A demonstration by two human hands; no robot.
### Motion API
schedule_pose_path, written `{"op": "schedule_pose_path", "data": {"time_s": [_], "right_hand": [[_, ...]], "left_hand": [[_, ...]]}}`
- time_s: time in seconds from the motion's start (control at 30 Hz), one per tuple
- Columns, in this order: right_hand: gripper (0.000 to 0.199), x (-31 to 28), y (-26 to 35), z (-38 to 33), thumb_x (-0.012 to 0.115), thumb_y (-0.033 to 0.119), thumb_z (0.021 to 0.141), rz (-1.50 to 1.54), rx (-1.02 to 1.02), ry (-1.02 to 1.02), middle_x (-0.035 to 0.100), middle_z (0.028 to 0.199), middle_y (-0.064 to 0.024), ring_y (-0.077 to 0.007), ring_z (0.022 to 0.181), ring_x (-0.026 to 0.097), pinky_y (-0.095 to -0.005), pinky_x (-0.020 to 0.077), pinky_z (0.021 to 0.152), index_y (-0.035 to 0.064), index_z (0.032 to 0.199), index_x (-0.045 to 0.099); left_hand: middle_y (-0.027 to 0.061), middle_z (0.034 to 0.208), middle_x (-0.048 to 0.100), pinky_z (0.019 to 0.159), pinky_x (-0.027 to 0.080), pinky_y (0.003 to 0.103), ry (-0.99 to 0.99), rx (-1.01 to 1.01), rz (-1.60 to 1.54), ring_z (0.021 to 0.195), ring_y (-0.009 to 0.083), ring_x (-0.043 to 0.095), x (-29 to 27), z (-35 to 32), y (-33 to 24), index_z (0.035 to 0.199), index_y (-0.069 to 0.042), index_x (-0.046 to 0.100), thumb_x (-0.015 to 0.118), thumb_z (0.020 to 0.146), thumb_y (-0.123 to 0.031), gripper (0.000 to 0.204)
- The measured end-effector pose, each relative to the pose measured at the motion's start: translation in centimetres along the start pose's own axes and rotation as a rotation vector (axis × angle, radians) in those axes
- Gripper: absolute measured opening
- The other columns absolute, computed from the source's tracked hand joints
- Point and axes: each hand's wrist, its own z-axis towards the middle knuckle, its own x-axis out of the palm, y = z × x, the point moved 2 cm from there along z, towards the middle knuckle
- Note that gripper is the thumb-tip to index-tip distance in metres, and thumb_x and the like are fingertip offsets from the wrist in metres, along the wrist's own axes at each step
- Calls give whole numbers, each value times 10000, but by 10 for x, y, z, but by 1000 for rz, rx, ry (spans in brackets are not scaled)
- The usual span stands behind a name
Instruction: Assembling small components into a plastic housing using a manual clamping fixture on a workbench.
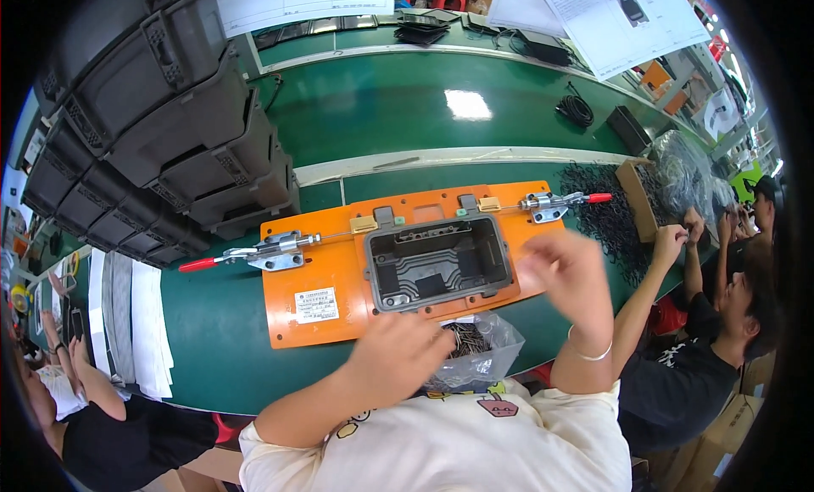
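An open dark grey plastic case point(439, 267) sits in the middle of an orange fixture plate point(339, 276). Two toggle clamps with red handles flank it: the left clamp point(275, 250) and the right clamp point(547, 205). My left hand point(398, 356) is at the near edge of the case, fingers curled beside a clear plastic bag point(500, 346) of small metal pins point(467, 340); whatever its fingertips hold is hidden. Above the plate's right part hovers my right hand point(572, 267), bent at the fingers and smeared by motion, so its grip is unclear.
Dark grey cases point(170, 127) are stacked high at the left. To the right lie a heap of small black parts point(598, 212) and a cardboard box point(636, 200). A coiled black cable point(577, 109) rests farther back. Co-workers sit close on both sides; one person's hand point(671, 240) reaches in.
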Motion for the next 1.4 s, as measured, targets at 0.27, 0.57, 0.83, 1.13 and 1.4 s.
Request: {"op": "schedule_pose_path", "data": {"time_s": [0.27, 0.57, 0.83, 1.13, 1.4], "right_hand": [[894, -45, -210, 0, 728, 445, 803, 1247, 809, -1006, 376, 1388, -228, -346, 1261, 428, -483, 361, 1024, -28, 1419, 284], [394, -54, -253, 56, 536, 395, 945, 1762, 480, -933, 482, 643, -11, -185, 643, 516, -362, 455, 651, 115, 686, 440], [459, -71, -150, 87, 557, 279, 947, 1135, 250, -602, 310, 496, 7, -123, 437, 310, -284, 260, 457, 132, 579, 325], [413, -73, -189, 81, 555, 265, 923, 1410, 551, -935, 245, 499, 33, -113, 419, 247, -293, 208, 440, 161, 606, 312], [467, -14, -96, 96, 608, 222, 910, 286, 134, -440, 359, 500, 54, -41, 476, 304, -260, 233, 443, 99, 507, 407]], "left_hand": [[115, 944, 565, 752, 419, 387, 6, -213, 174, 892, 277, 545, 4, 87, 53, 846, -25, 622, 734, 730, -159, 210], [157, 833, 551, 746, 454, 423, 149, -390, 256, 848, 330, 557, 60, 122, 81, 795, 4, 581, 761, 673, -200, 299], [153, 831, 540, 753, 444, 425, 75, -374, 146, 833, 334, 541, 64, 116, 84, 796, 11, 566, 743, 680, -151, 267], [154, 835, 532, 755, 436, 424, 73, -378, 77, 826, 330, 531, 65, 114, 84, 791, 13, 550, 725, 689, -126, 246], [157, 830, 529, 761, 440, 428, 64, -401, 55, 827, 335, 532, 65, 113, 87, 794, 15, 546, 733, 675, -117, 257]]}}
